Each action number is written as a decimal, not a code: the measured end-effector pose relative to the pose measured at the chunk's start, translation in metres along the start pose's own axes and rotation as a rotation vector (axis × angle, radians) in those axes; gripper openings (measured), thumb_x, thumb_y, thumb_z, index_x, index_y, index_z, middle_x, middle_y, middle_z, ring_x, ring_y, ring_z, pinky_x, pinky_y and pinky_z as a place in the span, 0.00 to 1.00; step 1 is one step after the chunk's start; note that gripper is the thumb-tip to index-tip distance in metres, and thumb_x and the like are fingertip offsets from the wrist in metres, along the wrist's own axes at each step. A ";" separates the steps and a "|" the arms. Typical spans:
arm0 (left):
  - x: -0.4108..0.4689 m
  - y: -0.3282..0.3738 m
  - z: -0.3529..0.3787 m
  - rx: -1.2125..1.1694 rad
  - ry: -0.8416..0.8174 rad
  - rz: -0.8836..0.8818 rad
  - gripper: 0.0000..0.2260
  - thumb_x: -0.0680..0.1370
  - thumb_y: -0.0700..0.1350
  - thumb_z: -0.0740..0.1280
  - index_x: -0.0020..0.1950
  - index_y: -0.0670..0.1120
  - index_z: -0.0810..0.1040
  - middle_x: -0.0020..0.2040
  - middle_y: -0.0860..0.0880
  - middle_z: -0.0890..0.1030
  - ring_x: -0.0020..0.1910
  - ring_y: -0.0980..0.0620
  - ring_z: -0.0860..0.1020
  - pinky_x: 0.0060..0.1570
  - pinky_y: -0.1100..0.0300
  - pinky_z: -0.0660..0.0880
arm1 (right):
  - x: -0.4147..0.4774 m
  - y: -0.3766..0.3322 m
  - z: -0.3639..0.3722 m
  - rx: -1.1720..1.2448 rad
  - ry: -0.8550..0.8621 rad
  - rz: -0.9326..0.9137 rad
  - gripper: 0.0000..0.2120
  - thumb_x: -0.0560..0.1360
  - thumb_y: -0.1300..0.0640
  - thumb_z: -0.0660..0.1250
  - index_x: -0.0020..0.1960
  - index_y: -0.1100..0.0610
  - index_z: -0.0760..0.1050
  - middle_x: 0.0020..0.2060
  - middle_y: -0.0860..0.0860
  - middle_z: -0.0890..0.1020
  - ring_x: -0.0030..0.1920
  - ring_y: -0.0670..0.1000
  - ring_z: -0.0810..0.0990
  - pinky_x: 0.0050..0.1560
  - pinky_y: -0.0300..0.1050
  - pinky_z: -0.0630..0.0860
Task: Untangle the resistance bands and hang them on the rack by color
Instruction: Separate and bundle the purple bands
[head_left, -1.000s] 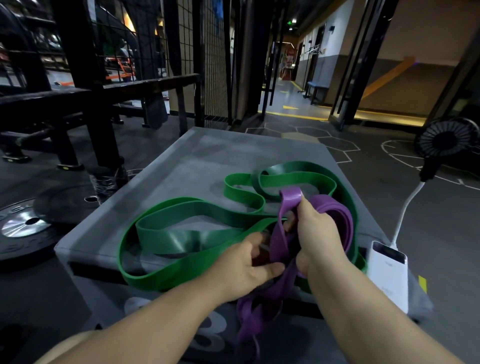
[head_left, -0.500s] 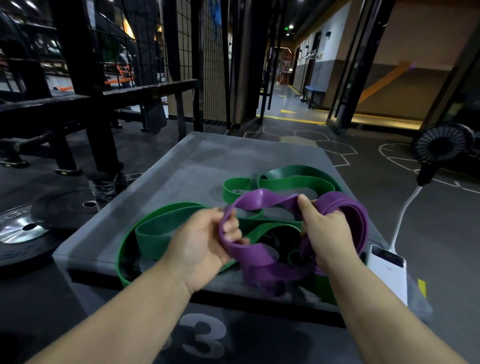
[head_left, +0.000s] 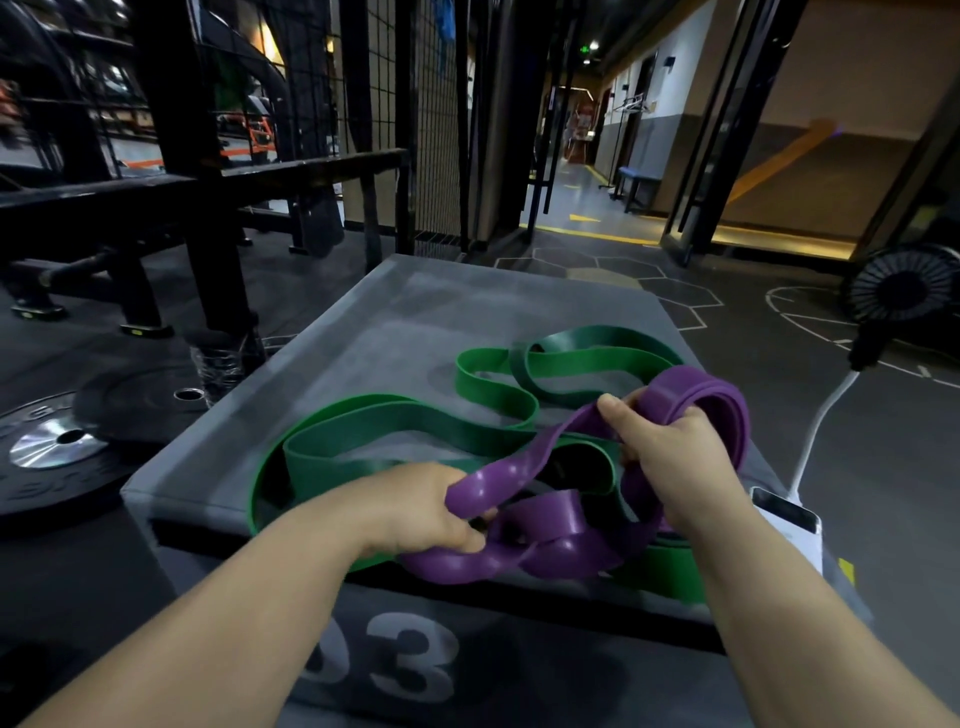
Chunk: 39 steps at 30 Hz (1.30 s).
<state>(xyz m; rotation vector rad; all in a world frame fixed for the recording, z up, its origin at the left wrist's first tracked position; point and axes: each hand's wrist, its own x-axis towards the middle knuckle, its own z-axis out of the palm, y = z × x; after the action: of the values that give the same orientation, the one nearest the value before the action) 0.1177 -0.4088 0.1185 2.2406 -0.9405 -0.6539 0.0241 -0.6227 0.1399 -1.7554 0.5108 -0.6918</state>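
We hold the purple band (head_left: 563, 522) in both hands over the near edge of the grey box (head_left: 415, 322). The left hand (head_left: 426, 512) has its fingers curled round a twisted strand, and the right hand (head_left: 670, 457) grips a folded bundle of the same band, thumb on top. One strand runs between the two hands. The green band (head_left: 395, 421) lies in loose loops on the box top, and some of its loops pass under the purple coils near the right wrist; we cannot tell exactly how they interlock. The main risk, in our judgement, is drawing the hands apart before the crossing is located: this would tighten the tangle and drag the green band off the box edge. A stretched band that slips from either grip may snap back. The white power bank (head_left: 789, 525), at the box corner just beside the right forearm, could be swept off by a loose loop. We cannot identify the hanging rack with certainty.
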 end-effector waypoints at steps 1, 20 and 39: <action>-0.001 -0.001 -0.002 -0.092 -0.052 0.019 0.07 0.72 0.43 0.74 0.41 0.54 0.78 0.30 0.60 0.78 0.33 0.62 0.76 0.41 0.65 0.71 | 0.001 0.001 -0.001 0.014 0.013 0.016 0.18 0.73 0.52 0.73 0.42 0.68 0.77 0.27 0.55 0.74 0.29 0.51 0.73 0.35 0.47 0.73; -0.004 0.001 -0.018 -0.345 0.374 0.115 0.13 0.67 0.54 0.77 0.40 0.49 0.78 0.28 0.52 0.77 0.27 0.56 0.73 0.36 0.59 0.69 | 0.002 0.000 -0.012 -0.084 -0.070 -0.036 0.20 0.75 0.47 0.70 0.41 0.66 0.75 0.28 0.56 0.72 0.29 0.52 0.70 0.35 0.49 0.70; -0.002 0.012 -0.010 -0.267 0.587 0.317 0.19 0.76 0.61 0.56 0.39 0.49 0.77 0.41 0.52 0.73 0.31 0.61 0.75 0.38 0.71 0.68 | -0.018 0.000 0.010 -0.281 -0.504 -0.100 0.25 0.76 0.48 0.68 0.41 0.72 0.71 0.26 0.51 0.69 0.26 0.47 0.68 0.31 0.41 0.66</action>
<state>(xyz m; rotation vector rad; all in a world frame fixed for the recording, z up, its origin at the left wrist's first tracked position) 0.1171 -0.4107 0.1338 1.8283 -0.8178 0.0313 0.0175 -0.6042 0.1340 -2.1400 0.1775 -0.2290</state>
